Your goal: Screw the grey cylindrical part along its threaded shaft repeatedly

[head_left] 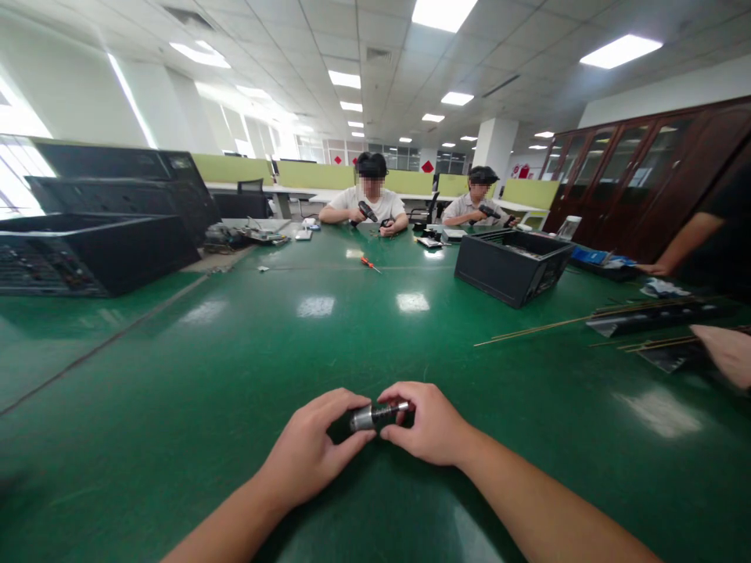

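Just above the green table [282,344], a small silver metal cylinder with a dark, spring-like coil and a thin shaft [364,419] lies nearly level between my hands. My left hand [310,442] pinches its thick silver end between thumb and fingers. Around the coil and shaft end curl the fingers of my right hand [431,426], the thumb below and the index finger above. Part of the shaft end is hidden among the right fingers.
An orange-handled screwdriver [368,263] lies mid-table. Black computer cases stand at right [510,262] and left [99,254]. Thin rods [533,332] stick out at right. Two people across the table hold power drills [368,211]; another person's arm [692,242] reaches in at right.
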A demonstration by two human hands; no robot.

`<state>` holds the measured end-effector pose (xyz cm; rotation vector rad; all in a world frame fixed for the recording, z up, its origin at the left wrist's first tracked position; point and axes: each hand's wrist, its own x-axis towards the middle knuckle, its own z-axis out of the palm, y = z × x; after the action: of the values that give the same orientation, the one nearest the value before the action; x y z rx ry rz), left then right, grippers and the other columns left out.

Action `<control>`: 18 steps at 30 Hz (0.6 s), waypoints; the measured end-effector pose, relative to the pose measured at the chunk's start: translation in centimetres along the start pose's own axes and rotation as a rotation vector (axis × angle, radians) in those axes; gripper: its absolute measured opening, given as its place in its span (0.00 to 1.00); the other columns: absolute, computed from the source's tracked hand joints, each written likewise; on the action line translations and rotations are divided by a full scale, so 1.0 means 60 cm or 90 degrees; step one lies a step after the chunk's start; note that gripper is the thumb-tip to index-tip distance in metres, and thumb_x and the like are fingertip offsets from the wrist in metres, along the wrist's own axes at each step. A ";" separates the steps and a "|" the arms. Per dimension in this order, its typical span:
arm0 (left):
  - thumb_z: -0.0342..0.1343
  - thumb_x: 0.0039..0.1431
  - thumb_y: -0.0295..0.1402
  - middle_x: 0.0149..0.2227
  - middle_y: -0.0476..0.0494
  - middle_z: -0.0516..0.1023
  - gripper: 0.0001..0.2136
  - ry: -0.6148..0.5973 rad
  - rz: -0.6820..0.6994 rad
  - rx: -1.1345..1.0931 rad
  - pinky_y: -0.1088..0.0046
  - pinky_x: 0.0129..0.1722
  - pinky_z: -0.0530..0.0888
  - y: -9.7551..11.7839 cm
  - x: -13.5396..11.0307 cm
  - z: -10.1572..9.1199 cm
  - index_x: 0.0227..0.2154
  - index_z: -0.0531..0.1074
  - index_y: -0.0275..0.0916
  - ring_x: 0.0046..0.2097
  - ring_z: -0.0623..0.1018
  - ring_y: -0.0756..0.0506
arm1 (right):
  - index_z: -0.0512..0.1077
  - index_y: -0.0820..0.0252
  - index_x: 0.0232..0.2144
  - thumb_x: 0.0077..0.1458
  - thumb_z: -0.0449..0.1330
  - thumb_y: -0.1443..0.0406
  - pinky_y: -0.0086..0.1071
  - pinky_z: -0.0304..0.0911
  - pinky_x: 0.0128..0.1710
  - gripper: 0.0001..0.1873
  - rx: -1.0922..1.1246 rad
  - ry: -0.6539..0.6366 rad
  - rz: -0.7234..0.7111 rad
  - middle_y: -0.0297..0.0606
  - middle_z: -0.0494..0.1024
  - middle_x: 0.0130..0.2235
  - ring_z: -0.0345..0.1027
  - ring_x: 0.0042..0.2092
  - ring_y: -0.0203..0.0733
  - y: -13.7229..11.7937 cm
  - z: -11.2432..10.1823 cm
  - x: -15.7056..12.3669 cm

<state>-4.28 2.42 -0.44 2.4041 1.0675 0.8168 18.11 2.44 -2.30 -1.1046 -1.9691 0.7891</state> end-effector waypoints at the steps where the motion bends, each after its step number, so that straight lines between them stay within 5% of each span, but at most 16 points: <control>1: 0.58 0.62 0.36 0.42 0.48 0.79 0.09 0.000 0.001 -0.005 0.71 0.45 0.72 0.002 0.000 0.001 0.45 0.73 0.45 0.43 0.78 0.46 | 0.76 0.56 0.42 0.45 0.67 0.69 0.29 0.66 0.35 0.18 0.002 0.003 -0.001 0.32 0.79 0.35 0.72 0.33 0.37 -0.001 0.000 -0.001; 18: 0.55 0.65 0.38 0.45 0.45 0.78 0.12 -0.001 -0.024 -0.010 0.69 0.48 0.73 0.011 -0.001 0.006 0.49 0.73 0.44 0.46 0.77 0.44 | 0.80 0.57 0.36 0.52 0.67 0.66 0.29 0.64 0.36 0.07 -0.014 0.044 -0.038 0.34 0.80 0.33 0.73 0.34 0.38 -0.014 -0.004 -0.001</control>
<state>-3.73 1.95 -0.37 2.3642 1.0990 0.8082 17.96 2.05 -1.56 -1.0674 -1.9483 0.6907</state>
